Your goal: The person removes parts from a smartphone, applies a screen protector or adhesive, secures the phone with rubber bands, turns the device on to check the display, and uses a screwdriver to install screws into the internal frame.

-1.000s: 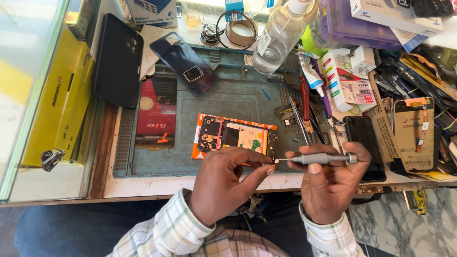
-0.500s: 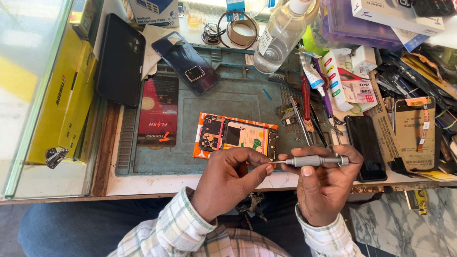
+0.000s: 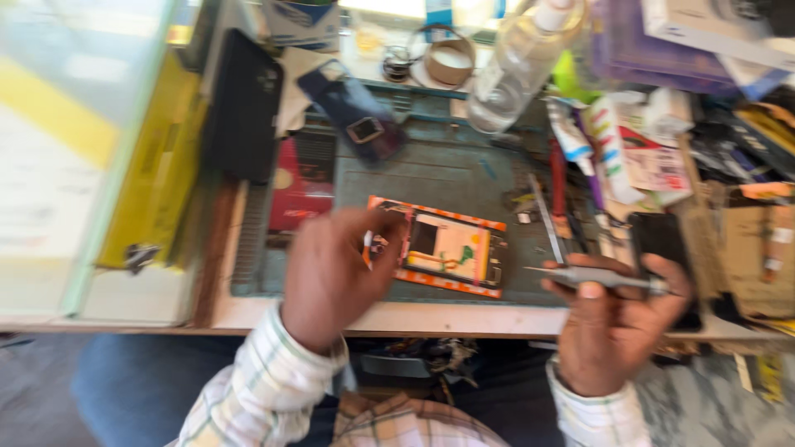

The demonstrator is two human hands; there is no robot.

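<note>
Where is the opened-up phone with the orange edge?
In the head view, the opened phone lies on the grey-green work mat, near its front edge, between the left hand and the right hand holding a screwdriver.

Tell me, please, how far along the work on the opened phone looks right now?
Done: the opened phone lies with its back off, board exposed, on the green mat. In hand: the right hand holds a grey screwdriver; the left hand pinches something small. Left: the phone remains open.
</note>
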